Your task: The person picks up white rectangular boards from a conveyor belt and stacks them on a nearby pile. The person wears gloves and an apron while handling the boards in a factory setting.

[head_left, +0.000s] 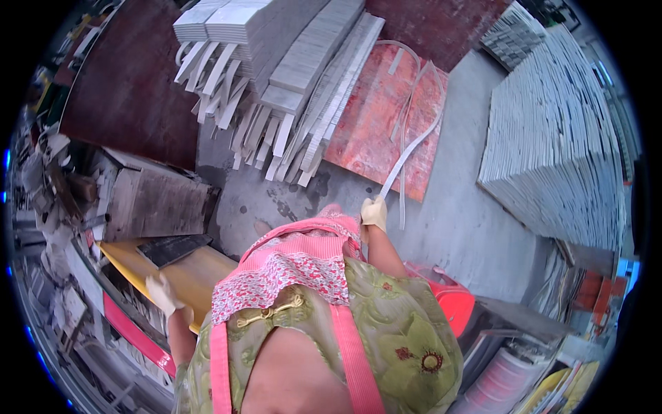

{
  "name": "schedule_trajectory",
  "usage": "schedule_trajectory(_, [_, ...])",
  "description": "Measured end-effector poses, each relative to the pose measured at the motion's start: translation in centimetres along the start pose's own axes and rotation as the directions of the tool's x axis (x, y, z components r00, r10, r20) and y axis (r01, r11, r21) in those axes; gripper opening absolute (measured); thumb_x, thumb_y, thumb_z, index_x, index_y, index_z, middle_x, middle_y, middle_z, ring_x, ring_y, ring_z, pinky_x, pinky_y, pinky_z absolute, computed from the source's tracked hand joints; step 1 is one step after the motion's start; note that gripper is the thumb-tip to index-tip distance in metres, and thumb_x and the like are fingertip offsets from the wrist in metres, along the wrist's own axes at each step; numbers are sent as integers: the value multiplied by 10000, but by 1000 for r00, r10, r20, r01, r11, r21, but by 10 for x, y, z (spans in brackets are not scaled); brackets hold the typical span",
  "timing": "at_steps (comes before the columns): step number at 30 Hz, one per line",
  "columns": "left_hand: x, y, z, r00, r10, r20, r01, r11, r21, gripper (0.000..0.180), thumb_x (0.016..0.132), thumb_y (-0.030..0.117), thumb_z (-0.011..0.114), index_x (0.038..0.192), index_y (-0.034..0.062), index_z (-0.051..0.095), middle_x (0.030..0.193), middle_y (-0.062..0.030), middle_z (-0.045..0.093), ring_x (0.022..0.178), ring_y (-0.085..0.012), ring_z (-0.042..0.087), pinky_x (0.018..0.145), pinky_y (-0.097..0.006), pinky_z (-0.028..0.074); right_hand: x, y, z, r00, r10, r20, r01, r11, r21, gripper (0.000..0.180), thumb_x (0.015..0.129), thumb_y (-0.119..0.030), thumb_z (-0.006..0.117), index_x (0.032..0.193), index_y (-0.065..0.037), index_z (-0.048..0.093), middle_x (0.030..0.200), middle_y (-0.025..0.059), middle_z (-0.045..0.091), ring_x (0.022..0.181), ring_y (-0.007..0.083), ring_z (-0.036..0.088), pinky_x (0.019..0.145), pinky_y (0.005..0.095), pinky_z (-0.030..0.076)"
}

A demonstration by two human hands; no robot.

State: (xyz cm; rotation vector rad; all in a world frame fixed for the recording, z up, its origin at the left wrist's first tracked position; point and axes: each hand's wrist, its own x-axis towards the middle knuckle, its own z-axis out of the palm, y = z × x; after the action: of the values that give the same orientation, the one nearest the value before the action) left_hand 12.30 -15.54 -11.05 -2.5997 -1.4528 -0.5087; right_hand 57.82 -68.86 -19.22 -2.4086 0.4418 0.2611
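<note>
Grey floor point(465, 231), cluttered workshop. Right hand point(374, 211) in a cream glove is closed around 1 long, thin, whitish strip point(412, 145), which runs up over a flat reddish board point(362, 134). Left hand point(163, 294), also gloved, fingers kinda loosely spread near a flat yellow panel point(207, 274). Farther right, 1 big stack of pale slabs point(552, 152).

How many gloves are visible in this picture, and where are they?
2: one on the left hand, near the yellow board; one on the right hand, which holds a pale strip. More may be hidden.
</note>
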Motion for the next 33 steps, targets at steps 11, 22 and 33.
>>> schedule_trajectory(11, [-20, 240, 26, 876, 204, 436, 16, 893, -449, 433, 1002, 266, 549, 1267, -71, 606, 1401, -293, 553, 1335, -437, 502, 1126, -449, 403, -12, 61, -58, 973, 185, -136, -161, 972, 171, 350, 897, -225, 540, 1109, 43, 619, 1073, 345, 665, 1052, 508, 635, 869, 529, 509])
schedule_trajectory(22, [63, 229, 126, 684, 241, 688, -14, 948, -318, 371, 962, 313, 532, 977, -26, 684, 976, -285, 698, 964, -463, 671, 846, -501, 516, -35, 76, -88, 910, 361, -205, -353, 932, 76, 396, 894, -225, 516, 1122, 84, 613, 1111, 369, 644, 1074, 507, 624, 904, 540, 485])
schedule_trajectory(33, [105, 442, 67, 648, 544, 533, -157, 780, -606, 376, 995, 192, 587, 1278, -52, 624, 1354, -254, 623, 1305, -364, 582, 1093, -387, 447, 25, 123, -76, 797, 604, -26, -591, 787, 178, 477, 899, -292, 543, 1175, 88, 626, 1125, 358, 652, 1081, 481, 641, 921, 522, 494])
